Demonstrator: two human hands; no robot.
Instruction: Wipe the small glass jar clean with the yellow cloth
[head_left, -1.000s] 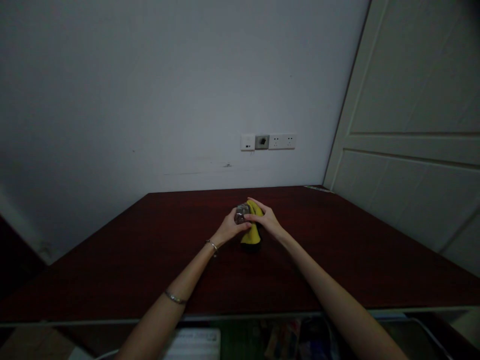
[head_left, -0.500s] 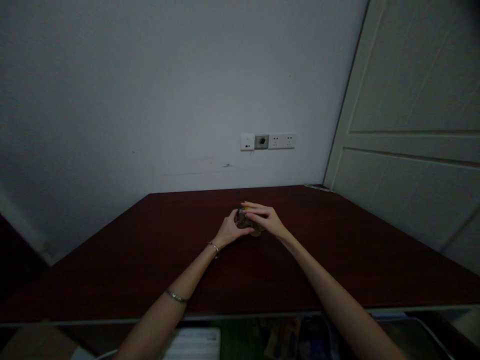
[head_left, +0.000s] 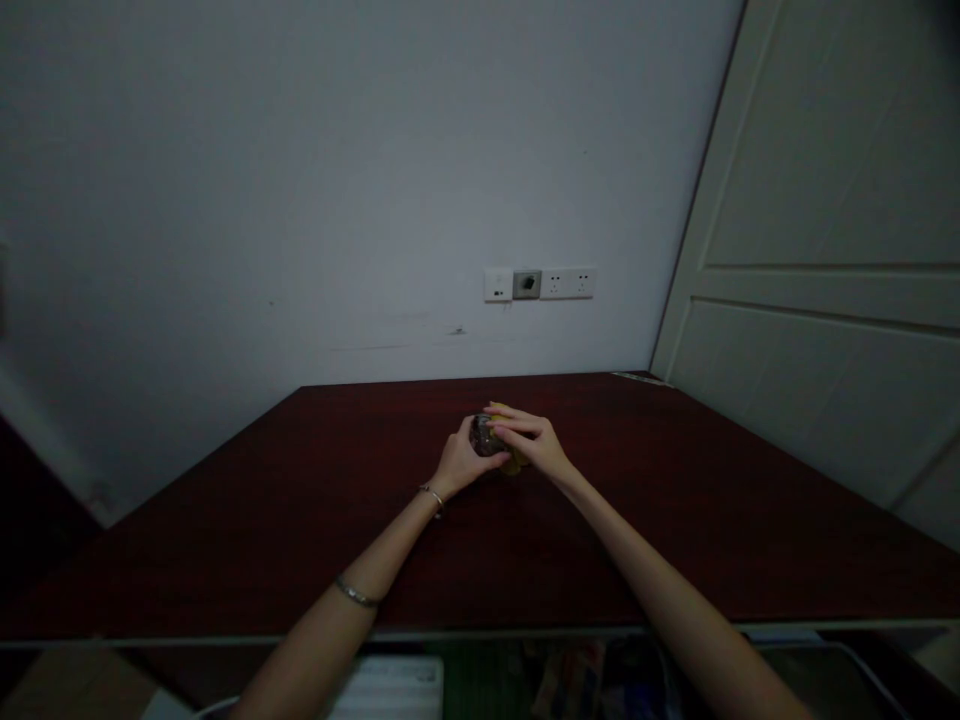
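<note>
A small, shiny, see-through round thing, like a glass cup or jar (head_left: 484,437), lies between my hands over the middle of the table; its exact kind is hard to make out in the dim light. My left hand (head_left: 458,461) curls around its left side, with the thumb along the near side. Something yellow and soft-looking, like a cloth (head_left: 514,465), shows under and behind my right hand (head_left: 543,447). The bent fingers of that hand press the yellow cloth against the right side of the glass. The fingers partly cover both things.
The dark red table (head_left: 247,520) reaches back to a pale wall with a row of sockets (head_left: 540,284). A light panelled door (head_left: 825,330) stands at the right. Below the table's front edge are a white box-like thing (head_left: 397,688) and other items in shadow.
The view has shifted slightly. Both hands keep nearly the same hold on the glass, and a little more of the yellow cloth shows beside the right fingers.
</note>
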